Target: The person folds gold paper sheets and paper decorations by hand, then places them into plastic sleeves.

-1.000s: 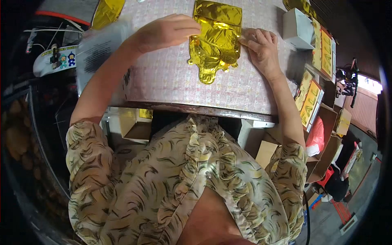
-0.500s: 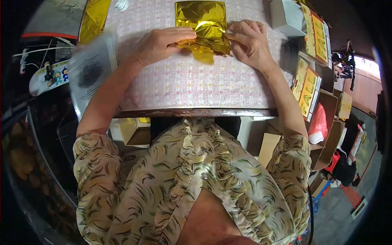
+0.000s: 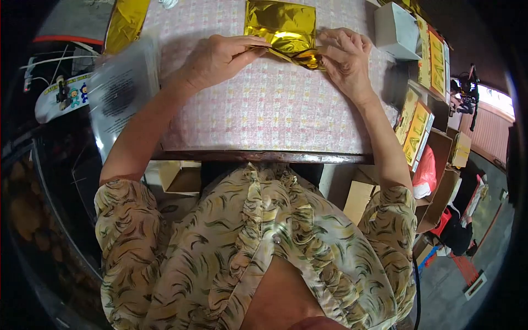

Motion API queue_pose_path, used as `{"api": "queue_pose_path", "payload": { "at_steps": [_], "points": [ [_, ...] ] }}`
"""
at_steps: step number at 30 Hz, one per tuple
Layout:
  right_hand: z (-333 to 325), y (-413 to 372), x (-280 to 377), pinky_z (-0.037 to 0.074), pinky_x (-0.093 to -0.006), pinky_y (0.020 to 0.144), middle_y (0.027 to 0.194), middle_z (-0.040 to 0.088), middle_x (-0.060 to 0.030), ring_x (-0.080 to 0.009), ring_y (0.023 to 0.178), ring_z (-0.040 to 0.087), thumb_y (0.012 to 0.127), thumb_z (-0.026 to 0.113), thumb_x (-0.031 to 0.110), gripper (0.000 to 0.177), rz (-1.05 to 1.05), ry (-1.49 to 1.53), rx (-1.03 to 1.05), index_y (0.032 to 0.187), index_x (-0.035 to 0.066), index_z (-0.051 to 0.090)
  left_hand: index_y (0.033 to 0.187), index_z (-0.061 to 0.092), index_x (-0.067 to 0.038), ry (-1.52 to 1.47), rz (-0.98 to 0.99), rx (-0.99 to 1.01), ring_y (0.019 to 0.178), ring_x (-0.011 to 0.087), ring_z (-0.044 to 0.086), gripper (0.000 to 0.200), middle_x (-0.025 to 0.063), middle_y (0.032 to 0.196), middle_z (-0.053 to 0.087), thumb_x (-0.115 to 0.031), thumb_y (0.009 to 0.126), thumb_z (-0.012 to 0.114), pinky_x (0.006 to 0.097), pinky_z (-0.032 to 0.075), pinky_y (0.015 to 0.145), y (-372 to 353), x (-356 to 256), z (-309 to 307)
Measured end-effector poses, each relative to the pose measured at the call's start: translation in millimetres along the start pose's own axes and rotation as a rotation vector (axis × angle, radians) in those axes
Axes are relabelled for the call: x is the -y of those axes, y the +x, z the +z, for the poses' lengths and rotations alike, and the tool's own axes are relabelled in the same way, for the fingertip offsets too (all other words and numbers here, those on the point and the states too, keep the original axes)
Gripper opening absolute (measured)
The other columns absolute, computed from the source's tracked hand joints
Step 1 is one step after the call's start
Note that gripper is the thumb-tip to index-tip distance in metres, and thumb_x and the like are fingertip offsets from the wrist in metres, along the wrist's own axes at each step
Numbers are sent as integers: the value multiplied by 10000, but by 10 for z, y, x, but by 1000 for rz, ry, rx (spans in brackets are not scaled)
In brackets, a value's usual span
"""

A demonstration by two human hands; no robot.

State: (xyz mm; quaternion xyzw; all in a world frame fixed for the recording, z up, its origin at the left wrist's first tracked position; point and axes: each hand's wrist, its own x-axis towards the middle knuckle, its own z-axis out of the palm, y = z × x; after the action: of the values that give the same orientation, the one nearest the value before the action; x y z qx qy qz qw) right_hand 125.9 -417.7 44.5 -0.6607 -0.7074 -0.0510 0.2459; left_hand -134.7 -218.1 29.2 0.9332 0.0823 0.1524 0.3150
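A shiny gold foil sheet (image 3: 281,23) lies at the far part of the table, its near edge raised and folded into a crumpled strip. My left hand (image 3: 224,59) pinches the left end of that near edge between thumb and fingers. At the right end, my right hand (image 3: 347,61) is closed on the foil, its fingers curled. The part of the foil inside each grip is hidden by the fingers.
A checked pink-and-white cloth (image 3: 264,115) covers the table. Clear plastic sleeves (image 3: 124,91) lie on the left, below more gold foil (image 3: 127,25). To the right stand a white box (image 3: 397,30) and printed yellow-and-orange boxes (image 3: 415,129).
The foil's near flap, which hung down toward me, is now lifted and folded back into a narrow strip. The foil and my right hand appear slightly farther right in view.
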Motion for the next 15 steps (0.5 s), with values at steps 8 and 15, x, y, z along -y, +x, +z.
{"api": "queue_pose_path", "payload": {
  "at_steps": [8, 15],
  "points": [
    [18, -26, 93, 273, -470, 1088, 1289, 669, 27, -249, 1267, 540, 815, 805, 187, 203, 61, -10, -19, 1017, 196, 794, 1266, 701, -115, -42, -2, -7, 958, 235, 769, 380, 114, 1202, 742, 0, 903, 696, 297, 620, 755, -36, -21, 26],
    [28, -31, 79, 272, -466, 1092, 1291, 672, 30, -256, 1281, 540, 811, 820, 217, 189, 40, -26, -29, 997, 217, 793, 1242, 710, -111, -39, -31, -2, 1024, 257, 753, 358, 122, 1240, 725, 9, 906, 689, 303, 620, 845, -38, -7, 44]
  ]
}}
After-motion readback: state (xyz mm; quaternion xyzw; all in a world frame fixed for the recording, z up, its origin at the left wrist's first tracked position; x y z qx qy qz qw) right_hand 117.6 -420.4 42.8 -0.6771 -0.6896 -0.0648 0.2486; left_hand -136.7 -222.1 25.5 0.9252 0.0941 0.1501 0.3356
